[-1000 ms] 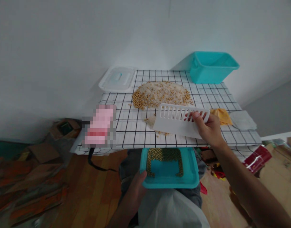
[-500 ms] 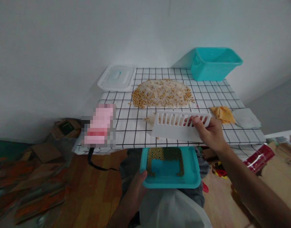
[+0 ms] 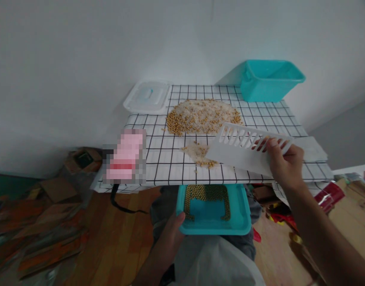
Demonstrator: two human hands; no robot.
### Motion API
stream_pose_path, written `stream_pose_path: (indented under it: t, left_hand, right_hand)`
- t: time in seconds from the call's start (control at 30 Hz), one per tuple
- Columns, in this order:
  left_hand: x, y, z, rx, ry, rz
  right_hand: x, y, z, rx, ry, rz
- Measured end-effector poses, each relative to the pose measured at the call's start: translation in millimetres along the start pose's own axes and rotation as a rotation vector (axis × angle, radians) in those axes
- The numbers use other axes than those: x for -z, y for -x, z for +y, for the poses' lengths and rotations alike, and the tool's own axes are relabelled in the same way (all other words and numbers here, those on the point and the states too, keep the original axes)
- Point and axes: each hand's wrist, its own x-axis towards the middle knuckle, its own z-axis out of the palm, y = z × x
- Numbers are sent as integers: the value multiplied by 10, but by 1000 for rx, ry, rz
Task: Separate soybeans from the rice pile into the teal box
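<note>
My right hand [image 3: 285,161] grips the right end of a white slotted plastic board [image 3: 242,153], which is tilted above the front of the table. Just left of the board lies a small patch of rice [image 3: 194,150] with a few soybeans. Behind it spreads a large heap of rice mixed with soybeans [image 3: 204,115]. Below the table edge, my left hand [image 3: 173,228] holds the left side of a turquoise tray [image 3: 215,228], its thumb over the rim. Soybeans [image 3: 200,193] lie in the tray along its far side and down both sides, around a bare middle.
The table has a white checked cloth [image 3: 158,159]. A turquoise bin [image 3: 264,85] stands at the back right, a clear lidded container [image 3: 148,97] at the back left. A blurred pink item [image 3: 125,155] sits at the left edge. Cardboard boxes [image 3: 55,190] lie on the floor.
My right hand has moved right with the slotted board, whose left end is now raised and further right. More of the small rice patch shows, and the orange cloth is now hidden behind board and hand.
</note>
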Motion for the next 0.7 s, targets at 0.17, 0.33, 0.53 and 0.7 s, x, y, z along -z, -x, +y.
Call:
stream_pose_path:
  t: [0.17, 0.33, 0.53, 0.7]
  left_hand:
    - [-11, -52, -33, -11, -9, -18]
    - [79, -48, -52, -56, -48, 15]
    - [77, -27, -30, -11, -46, 7]
    - [46, -31, -17, -64, -60, 22]
  right_hand:
    - [-113, 21, -68, 28, 28, -121]
    - [-229, -56, -30, 28, 14, -164]
    - [-282, -72, -32, 23, -13, -253]
    - [-255, -7, -96, -2, -1, -273]
